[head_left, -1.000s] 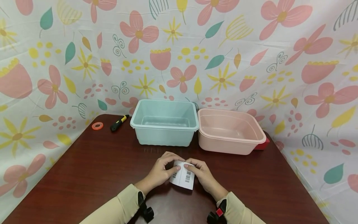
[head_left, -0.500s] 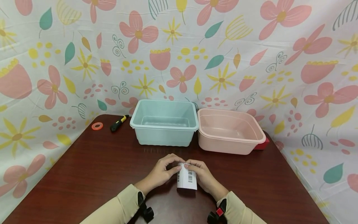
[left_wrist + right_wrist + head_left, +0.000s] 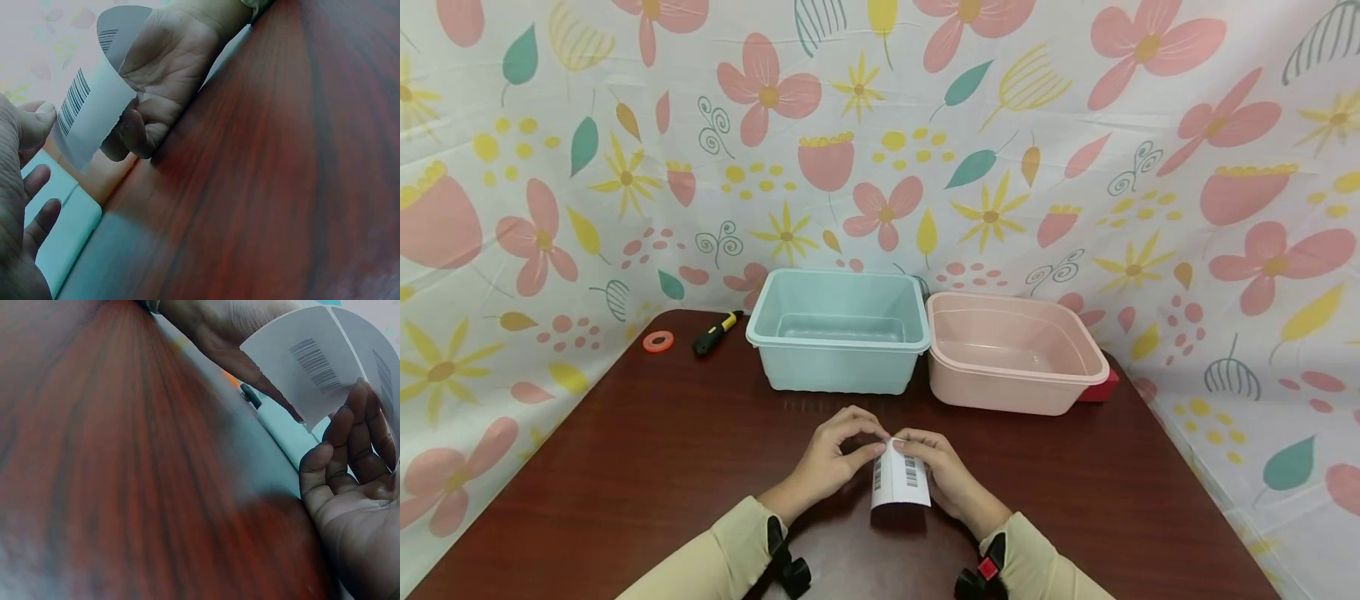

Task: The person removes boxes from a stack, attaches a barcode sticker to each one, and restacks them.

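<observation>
A small white sheet of barcode labels (image 3: 901, 485) is held between both hands above the table, low in the middle of the head view. It bows into a curve, and a narrow line divides its two printed labels. My left hand (image 3: 835, 447) pinches the far left corner between thumb and index finger. At the far edge, my right hand (image 3: 946, 468) grips the sheet with its thumb on the printed side. The left wrist view shows a ragged edge on the label sheet (image 3: 94, 103). In the right wrist view, right fingertips (image 3: 357, 394) lie against the sheet.
On the dark wooden table (image 3: 700, 450), a light blue bin (image 3: 835, 367) stands beside a pink bin (image 3: 1000, 390) at the back. A red object (image 3: 1101, 389) is partly hidden behind the pink one. Far left lie an orange ring (image 3: 658, 342) and a black-and-yellow utility knife (image 3: 717, 333).
Over the last second the label sheet has swung slightly to the right and curled more. Both hands keep nearly the same place; the left fingers have shifted a little at the corner.
</observation>
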`<state>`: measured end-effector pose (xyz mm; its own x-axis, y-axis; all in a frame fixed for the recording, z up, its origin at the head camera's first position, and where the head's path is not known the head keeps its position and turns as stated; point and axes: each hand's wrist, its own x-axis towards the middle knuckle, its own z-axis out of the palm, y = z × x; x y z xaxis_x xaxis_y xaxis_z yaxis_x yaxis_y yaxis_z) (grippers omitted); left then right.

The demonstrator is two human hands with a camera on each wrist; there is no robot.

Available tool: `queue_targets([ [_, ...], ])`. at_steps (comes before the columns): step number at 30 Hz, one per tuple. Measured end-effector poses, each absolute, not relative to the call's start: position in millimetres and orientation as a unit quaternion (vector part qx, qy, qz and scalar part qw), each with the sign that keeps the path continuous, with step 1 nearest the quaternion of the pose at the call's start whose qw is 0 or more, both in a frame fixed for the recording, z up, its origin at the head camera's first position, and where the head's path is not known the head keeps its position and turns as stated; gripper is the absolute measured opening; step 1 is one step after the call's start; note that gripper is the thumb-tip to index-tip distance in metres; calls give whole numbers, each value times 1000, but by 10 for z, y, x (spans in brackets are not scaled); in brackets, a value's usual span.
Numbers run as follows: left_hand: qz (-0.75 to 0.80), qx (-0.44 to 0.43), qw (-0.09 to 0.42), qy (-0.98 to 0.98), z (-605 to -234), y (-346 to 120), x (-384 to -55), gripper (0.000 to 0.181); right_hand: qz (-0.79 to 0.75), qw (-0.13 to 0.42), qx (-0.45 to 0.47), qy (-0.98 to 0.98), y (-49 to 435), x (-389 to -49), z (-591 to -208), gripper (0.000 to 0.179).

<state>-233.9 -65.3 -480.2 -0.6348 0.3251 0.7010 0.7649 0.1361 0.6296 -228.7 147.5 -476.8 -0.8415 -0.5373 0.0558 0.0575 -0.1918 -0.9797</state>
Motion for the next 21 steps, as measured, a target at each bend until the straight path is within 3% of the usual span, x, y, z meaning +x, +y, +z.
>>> queue_targets([
  [10,-556,-379,204,-711,-4523,-641,-2157,14,-750,201,-195,599,1471,-2281,-4759,21],
  [21,-555,-379,179,-719,-4504,-653,-2132,14,-746,186,-174,615,1474,-2274,-4758,19],
])
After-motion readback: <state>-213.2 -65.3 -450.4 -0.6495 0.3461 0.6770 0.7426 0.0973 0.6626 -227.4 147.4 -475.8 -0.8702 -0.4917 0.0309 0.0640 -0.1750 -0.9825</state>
